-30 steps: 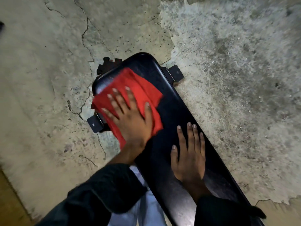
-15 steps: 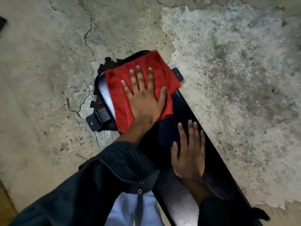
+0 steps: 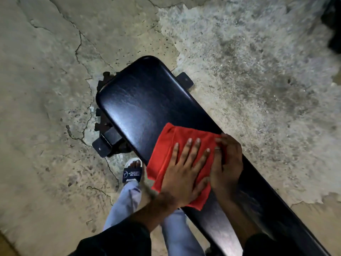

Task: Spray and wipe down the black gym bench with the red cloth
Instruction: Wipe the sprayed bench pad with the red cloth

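Observation:
The black gym bench runs from upper middle to lower right, its padded top shiny. The red cloth lies partly folded on the bench's middle, hanging slightly over the near edge. My left hand presses flat on the cloth with fingers spread. My right hand sits right beside it, fingers curled over the cloth's right edge. I see no spray bottle.
The bench's black metal foot brackets stick out on the left and the right. My sandalled foot stands on the cracked concrete floor beside the bench. A dark object sits at the top right corner.
My left hand has dragged the cloth from the bench's far end back toward me, to the middle. My right hand has gone from lying flat on the bench to curling onto the cloth's edge.

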